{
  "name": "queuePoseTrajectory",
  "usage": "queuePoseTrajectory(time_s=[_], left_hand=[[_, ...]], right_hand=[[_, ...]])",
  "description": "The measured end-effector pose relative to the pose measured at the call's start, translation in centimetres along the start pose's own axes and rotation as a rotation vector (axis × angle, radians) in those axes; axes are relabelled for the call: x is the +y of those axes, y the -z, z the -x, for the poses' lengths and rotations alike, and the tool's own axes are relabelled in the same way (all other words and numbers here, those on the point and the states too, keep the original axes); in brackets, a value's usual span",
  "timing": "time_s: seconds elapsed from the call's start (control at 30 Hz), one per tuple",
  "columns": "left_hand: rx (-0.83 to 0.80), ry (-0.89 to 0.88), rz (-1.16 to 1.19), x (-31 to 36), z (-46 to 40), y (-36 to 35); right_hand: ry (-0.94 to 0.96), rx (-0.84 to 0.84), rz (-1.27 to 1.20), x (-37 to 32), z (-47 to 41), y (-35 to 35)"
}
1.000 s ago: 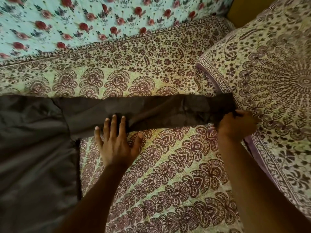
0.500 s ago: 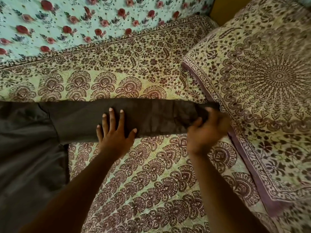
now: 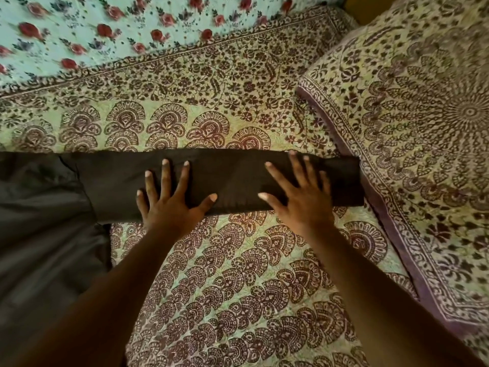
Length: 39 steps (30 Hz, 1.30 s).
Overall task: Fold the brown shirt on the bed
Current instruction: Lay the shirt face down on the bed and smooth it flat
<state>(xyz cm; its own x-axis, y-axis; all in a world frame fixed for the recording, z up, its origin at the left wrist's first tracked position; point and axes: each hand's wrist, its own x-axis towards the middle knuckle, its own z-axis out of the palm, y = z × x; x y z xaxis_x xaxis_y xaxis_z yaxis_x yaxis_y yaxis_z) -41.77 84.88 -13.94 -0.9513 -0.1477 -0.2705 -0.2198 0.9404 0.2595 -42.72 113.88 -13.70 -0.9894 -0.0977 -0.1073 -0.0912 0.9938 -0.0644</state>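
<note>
The brown shirt (image 3: pixel 45 247) lies flat on the bed, its body filling the left side of the view. One sleeve (image 3: pixel 232 178) stretches rightward across the patterned bedspread, its end reaching the pillow's edge. My left hand (image 3: pixel 172 202) rests palm down on the sleeve's lower edge near the middle, fingers spread. My right hand (image 3: pixel 299 197) lies flat on the sleeve nearer its end, fingers spread too. Neither hand grips the cloth.
A pillow (image 3: pixel 428 133) in the same brown-and-cream print sits at the right, touching the sleeve's end. The bedspread (image 3: pixel 238 287) covers the bed in front of me. A pale green sheet with red flowers (image 3: pixel 105 33) lies along the far side.
My right hand let go of the sleeve's end and now lies flat on the sleeve with fingers spread. The sleeve end is laid down flat. My left hand stayed pressing the sleeve.
</note>
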Motion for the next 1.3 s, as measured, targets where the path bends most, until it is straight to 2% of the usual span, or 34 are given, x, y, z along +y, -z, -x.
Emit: queuePoseTrajectory(time_s=[0.1,0.2,0.33,0.5,0.57,0.63,0.7,0.73,0.8,0.87,0.97,1.03,1.07,1.1,1.17,1.23,1.3], left_hand=[[0.003,0.012,-0.022,0.1,0.1,-0.1],[0.013,0.02,-0.042,0.2,0.1,-0.1],[-0.004,0.023,-0.05,0.1,-0.1,-0.1],[-0.114,0.031,-0.047,0.0,-0.3,0.7],[-0.154,0.042,0.048,0.0,-0.5,1.3],[-0.165,0.049,0.363,-0.9,-0.8,2.6],[-0.032,0.055,0.726,-2.7,-0.2,4.0],[0.098,0.071,0.737,-3.9,0.5,4.7],[0.299,0.157,0.437,-6.4,2.4,5.5],[0.362,0.288,0.162,-9.3,4.2,5.7],[0.326,0.304,0.112,-13.1,5.5,4.9],[0.302,0.21,0.197,-15.6,5.8,4.1],[0.285,0.163,0.216,-16.6,6.0,3.4],[0.259,0.121,0.208,-17.4,6.5,2.8],[0.243,0.04,0.128,-18.5,7.4,1.5],[0.264,0.0,0.023,-18.6,8.0,0.7],[0.287,-0.006,-0.022,-18.5,8.3,0.6]], right_hand=[[-0.111,0.066,0.028,4.0,1.3,0.5],[-0.178,0.106,0.029,3.6,1.2,0.9],[0.081,0.085,0.037,1.2,1.2,0.4],[-0.2,0.148,-0.07,1.6,1.6,-0.1],[-0.167,0.231,-0.066,-0.8,1.0,0.7],[-0.028,0.311,-0.095,-4.6,0.2,1.5],[0.131,0.313,-0.163,-9.0,-1.0,1.9],[0.207,0.258,-0.204,-11.6,-1.7,1.8],[0.345,0.087,-0.21,-15.8,-2.6,1.0],[0.39,-0.041,-0.136,-18.2,-2.9,-0.4],[0.16,-0.007,-0.126,-18.2,-2.6,-1.7],[-0.066,0.11,-0.156,-18.7,-2.3,-1.8],[-0.112,0.188,-0.143,-19.6,-2.3,-1.6],[-0.08,0.26,-0.128,-20.9,-2.5,-1.3],[0.174,0.3,-0.154,-24.4,-3.1,-0.9],[0.484,0.158,-0.201,-27.8,-3.6,-1.1],[0.602,-0.005,-0.166,-29.7,-4.0,-2.0]])
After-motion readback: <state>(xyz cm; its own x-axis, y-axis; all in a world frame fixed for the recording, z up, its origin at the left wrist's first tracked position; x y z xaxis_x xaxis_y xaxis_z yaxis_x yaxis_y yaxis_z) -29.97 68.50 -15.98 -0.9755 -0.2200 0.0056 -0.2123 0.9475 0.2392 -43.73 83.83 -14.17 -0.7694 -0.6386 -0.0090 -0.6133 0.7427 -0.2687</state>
